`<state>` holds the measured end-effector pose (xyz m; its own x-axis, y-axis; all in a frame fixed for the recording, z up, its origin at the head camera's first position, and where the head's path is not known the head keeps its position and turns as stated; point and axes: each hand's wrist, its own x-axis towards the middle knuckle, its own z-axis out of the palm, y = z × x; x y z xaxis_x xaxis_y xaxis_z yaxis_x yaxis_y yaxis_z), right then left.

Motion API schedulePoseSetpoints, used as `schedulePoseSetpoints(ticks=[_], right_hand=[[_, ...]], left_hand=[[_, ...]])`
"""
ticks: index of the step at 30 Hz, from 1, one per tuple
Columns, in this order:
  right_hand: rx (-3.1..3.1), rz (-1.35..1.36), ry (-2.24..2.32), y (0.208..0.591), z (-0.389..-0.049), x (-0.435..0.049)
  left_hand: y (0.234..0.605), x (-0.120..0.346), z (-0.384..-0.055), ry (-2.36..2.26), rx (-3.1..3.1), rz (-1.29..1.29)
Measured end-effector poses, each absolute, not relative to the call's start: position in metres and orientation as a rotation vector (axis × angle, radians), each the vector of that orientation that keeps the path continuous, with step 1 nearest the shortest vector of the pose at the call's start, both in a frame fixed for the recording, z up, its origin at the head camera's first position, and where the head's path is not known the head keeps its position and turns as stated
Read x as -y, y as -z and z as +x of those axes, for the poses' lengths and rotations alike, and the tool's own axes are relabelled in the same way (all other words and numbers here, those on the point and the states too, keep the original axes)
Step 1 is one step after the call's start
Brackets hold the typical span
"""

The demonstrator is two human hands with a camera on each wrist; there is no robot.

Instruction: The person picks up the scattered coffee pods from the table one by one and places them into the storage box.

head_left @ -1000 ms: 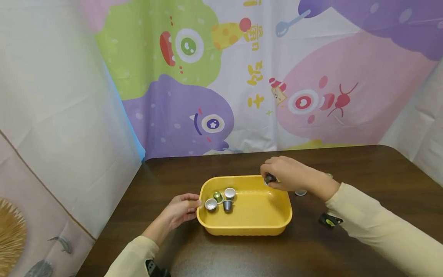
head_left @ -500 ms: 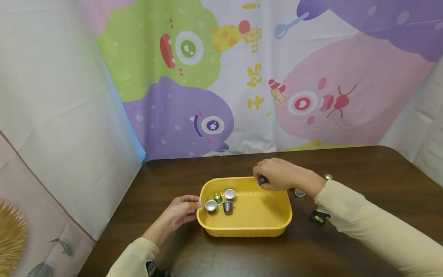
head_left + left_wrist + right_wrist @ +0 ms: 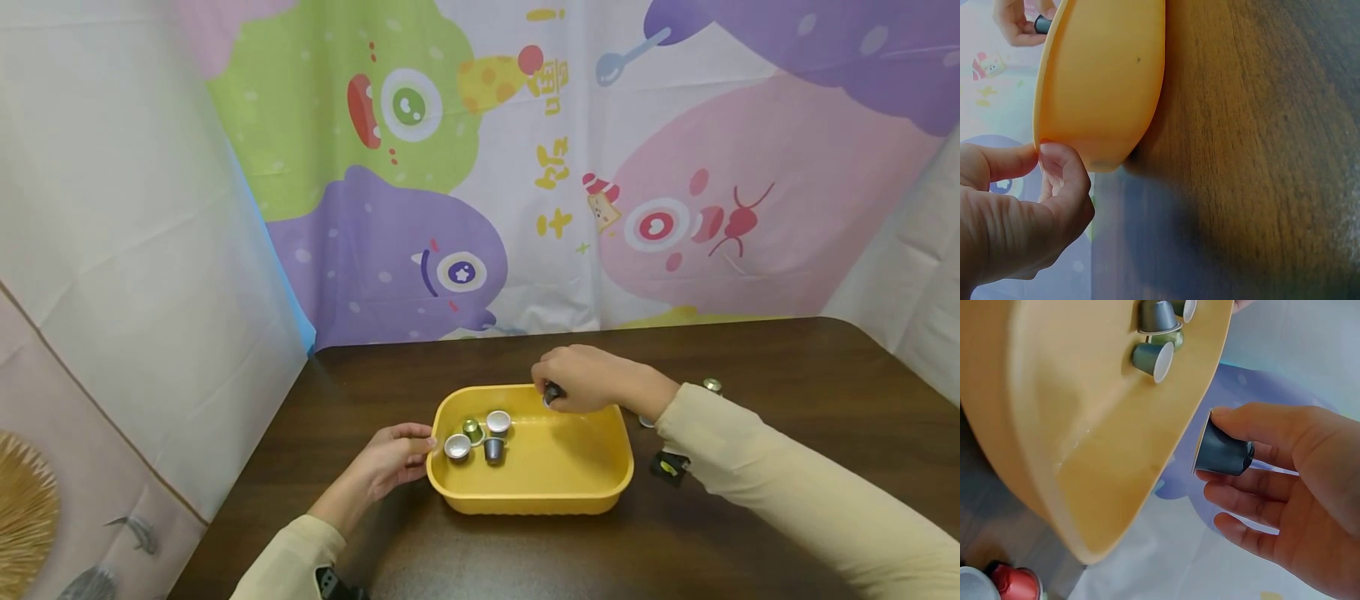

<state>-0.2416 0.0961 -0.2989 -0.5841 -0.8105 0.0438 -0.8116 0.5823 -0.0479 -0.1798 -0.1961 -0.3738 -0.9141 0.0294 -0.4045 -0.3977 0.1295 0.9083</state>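
My right hand (image 3: 581,379) pinches a dark coffee capsule (image 3: 1225,449) between thumb and fingers, above the far right part of a yellow tray (image 3: 525,502). In the right wrist view the capsule lies sideways, its pale rim toward the tray. With thumb and index finger my left hand (image 3: 1029,219) pinches the tray's left rim. Inside the tray, toward its left side, lie a green capsule (image 3: 471,428), a dark grey capsule (image 3: 494,451) and two capsules with silvery lids facing up, one at the front (image 3: 457,447) and one behind (image 3: 498,422).
On the brown table (image 3: 787,375) right of the tray stands a pale gold-green capsule (image 3: 712,385), partly behind the right sleeve. The right wrist view also shows a red capsule (image 3: 1016,582) and a silvery lid (image 3: 977,585) beside the tray. A printed curtain (image 3: 555,275) hangs behind the table.
My right hand has moved left over the tray with the dark capsule, from its right corner toward the middle of the far side. The left hand stays on the rim.
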Motion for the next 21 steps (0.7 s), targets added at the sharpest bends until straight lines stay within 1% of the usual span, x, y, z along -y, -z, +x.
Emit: schedulePoseSetpoints(ticks=[21], right_hand=[[2.820, 1.477, -0.040, 0.302, -0.249, -0.065]], left_hand=[[0.374, 0.197, -0.179, -1.869, -2.071, -0.325]])
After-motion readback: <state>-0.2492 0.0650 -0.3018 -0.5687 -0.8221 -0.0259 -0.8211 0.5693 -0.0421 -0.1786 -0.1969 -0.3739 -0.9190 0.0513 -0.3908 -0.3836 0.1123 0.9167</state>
